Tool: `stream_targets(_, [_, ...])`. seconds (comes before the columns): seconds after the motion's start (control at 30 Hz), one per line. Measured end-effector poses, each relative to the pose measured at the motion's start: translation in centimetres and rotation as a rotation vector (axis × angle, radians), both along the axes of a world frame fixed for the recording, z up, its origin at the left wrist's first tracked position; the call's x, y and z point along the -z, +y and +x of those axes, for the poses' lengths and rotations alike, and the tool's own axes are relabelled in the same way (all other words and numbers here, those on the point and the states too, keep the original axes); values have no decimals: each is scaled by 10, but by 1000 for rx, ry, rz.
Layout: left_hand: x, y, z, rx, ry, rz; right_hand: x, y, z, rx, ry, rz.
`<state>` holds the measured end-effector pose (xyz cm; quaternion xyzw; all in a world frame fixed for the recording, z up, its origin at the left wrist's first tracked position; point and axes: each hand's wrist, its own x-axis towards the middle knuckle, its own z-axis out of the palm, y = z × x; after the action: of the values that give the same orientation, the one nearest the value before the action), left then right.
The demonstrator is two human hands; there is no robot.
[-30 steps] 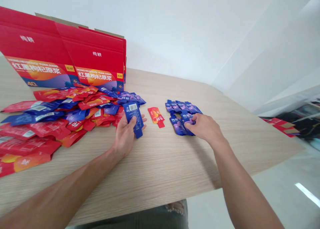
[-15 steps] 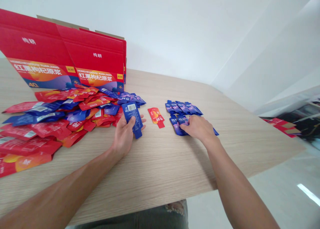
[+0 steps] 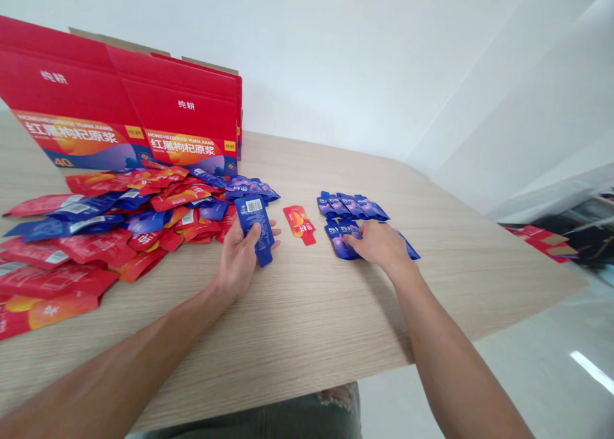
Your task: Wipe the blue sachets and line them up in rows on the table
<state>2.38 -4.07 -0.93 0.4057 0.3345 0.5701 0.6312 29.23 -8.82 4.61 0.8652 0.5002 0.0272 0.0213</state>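
My left hand [image 3: 242, 250] is closed on a blue sachet [image 3: 254, 218], thumb on top, barcode side up and spout end toward me. My right hand [image 3: 381, 242] reaches down onto the near row of blue sachets [image 3: 339, 242], thumb and fingers pinched at one; the fingertips are partly hidden. Behind that row lies another overlapping row of blue sachets [image 3: 352, 205]. A single red sachet [image 3: 300, 223] rests on the table between my hands. To the left, a mixed heap of red and blue sachets [image 3: 158, 215] spreads over the table.
Red printed cartons [image 3: 182, 116] stand upright behind the heap, near the white wall [image 3: 330, 61]. The wooden table [image 3: 307, 317] has its front edge just before my legs. Beyond its right end, red cardboard [image 3: 540, 242] and dark items are at the side.
My right hand has shifted very slightly left over the near row of blue sachets. My left hand keeps its hold on the blue sachet, almost unmoved.
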Motion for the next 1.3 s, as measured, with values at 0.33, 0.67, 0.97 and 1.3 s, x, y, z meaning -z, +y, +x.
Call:
stream_targets(0.33, [-8, -2, -1, 122, 58, -42, 5, 26, -68, -924, 134, 417])
stream_targets(0.67, [-11, 1, -7, 301, -31, -119, 43, 44, -94, -1193, 257, 425])
stream_targets(0.97, [-8, 2, -11, 143, 59, 48, 39, 21, -109, -600, 1141, 534])
stream_targets(1.3, [-8, 0, -9, 184, 138, 121, 51, 19, -117, -514, 1156, 427])
